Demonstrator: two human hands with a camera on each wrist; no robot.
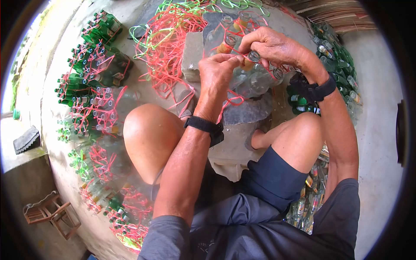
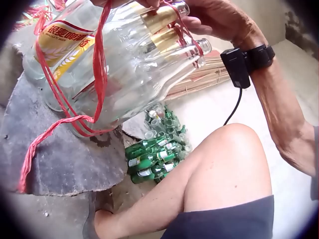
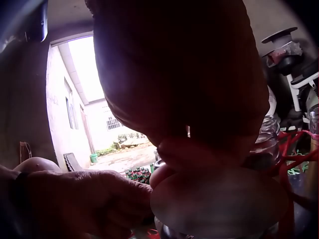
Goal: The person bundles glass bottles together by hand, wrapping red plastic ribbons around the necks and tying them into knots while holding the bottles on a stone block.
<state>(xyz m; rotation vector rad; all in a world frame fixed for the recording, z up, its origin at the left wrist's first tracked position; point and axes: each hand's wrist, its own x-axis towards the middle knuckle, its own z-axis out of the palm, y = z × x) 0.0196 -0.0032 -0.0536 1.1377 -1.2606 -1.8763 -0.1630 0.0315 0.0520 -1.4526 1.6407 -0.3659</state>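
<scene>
Clear glass bottles (image 1: 255, 84) stand bunched on a dark slab (image 1: 247, 112) between the person's knees, some with gold and yellow labels. Red plastic string (image 2: 101, 55) loops around their bodies and necks, and a loose end trails over the slab. At the near side of the bottle necks, the left hand (image 1: 215, 73) pinches the string between thumb and forefinger. The right hand (image 1: 273, 47) arches over the necks from the right, its fingers curled on the string close to the left fingertips. In the right wrist view, the right hand (image 3: 179, 74) is dark and hides most of the bottles.
A tangle of red and green string (image 1: 173, 47) lies behind a concrete block (image 1: 193, 56) left of the bottles. Tied bundles of green bottles (image 1: 93, 76) line the left side. More green bottles (image 1: 336, 65) lie at right. A small wooden stool (image 1: 54, 214) sits lower left.
</scene>
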